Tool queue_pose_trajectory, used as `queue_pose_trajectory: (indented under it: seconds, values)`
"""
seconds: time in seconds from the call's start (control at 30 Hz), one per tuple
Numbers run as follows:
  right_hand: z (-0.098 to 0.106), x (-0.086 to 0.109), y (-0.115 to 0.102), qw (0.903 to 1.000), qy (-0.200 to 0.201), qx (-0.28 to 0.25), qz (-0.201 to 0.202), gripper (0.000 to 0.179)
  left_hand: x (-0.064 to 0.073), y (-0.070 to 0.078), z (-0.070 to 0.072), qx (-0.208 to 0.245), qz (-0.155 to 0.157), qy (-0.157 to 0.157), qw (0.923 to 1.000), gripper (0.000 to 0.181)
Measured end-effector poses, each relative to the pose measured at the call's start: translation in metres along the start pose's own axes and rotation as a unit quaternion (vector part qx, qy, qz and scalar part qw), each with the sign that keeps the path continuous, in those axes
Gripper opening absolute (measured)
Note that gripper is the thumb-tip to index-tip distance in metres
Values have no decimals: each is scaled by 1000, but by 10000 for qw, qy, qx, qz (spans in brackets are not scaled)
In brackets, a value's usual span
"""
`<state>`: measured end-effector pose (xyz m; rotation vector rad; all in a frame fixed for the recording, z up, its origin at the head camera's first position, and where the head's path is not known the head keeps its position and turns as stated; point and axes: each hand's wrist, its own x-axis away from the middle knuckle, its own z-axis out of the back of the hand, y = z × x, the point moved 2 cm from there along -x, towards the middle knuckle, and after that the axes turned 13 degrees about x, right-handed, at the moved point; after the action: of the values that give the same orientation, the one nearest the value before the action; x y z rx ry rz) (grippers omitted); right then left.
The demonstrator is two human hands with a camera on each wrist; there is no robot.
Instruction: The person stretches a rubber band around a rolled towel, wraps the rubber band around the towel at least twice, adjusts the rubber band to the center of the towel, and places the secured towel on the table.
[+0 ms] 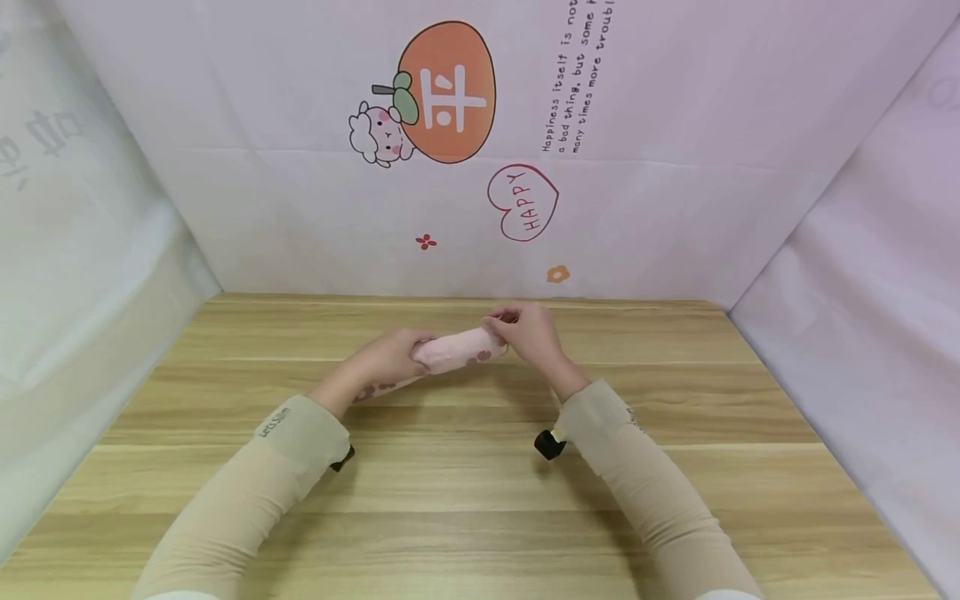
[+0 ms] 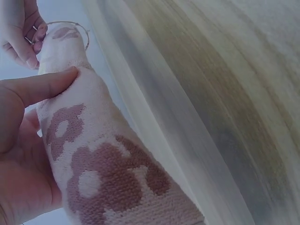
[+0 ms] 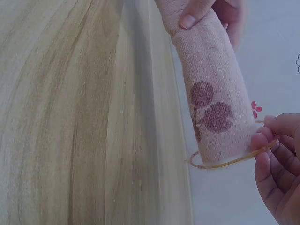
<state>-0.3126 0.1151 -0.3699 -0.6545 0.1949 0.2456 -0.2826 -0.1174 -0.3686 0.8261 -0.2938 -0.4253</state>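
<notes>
A pink towel (image 1: 459,350) with darker flower and dot patterns is rolled into a long tube, held above the table. My left hand (image 1: 392,357) grips the roll near its middle, the thumb pressed on top in the left wrist view. From there the towel (image 2: 108,173) runs back under the left wrist. At the other end, my right hand (image 1: 531,333) pinches a thin yellowish rubber band (image 3: 225,163) between thumb and fingers. The band loops around the towel's end (image 3: 220,140), hanging loose on the side away from the right hand's fingers.
The wood-grain table (image 1: 450,500) spreads below both arms. Behind it hangs a white printed cloth (image 1: 637,217), with more white cloth at both sides. A small black device (image 1: 550,444) sits at the right wrist.
</notes>
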Motion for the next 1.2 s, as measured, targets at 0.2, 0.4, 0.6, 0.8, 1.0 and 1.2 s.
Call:
queue_pose_trajectory:
  seconds: [0.2, 0.4, 0.6, 0.8, 1.0, 1.2]
  values:
    - [-2, 2, -7, 9999, -51, -39, 78, 14, -2, 2, -1, 22, 117, 75, 9999, 54]
    - [-7, 2, -9, 9986, -216, -424, 249, 15, -5, 1, -1, -8, 73, 94, 9999, 55]
    - [-7, 6, -9, 9974, -147, -621, 328, 13, -6, -1, 0, 7, 46, 151, 9999, 55]
    - [-8, 11, -6, 9952, -109, -946, 243, 12, -6, -3, 4, 104, 71, 191, 9997, 58]
    - [-10, 13, -1, 9914, -186, -1294, 85, 13, -6, -4, 7, 269, 60, 276, 9992, 57]
    - [-12, 15, 2, 9834, -392, -1773, 11, 16, -6, -3, 7, 405, 101, 295, 9987, 56]
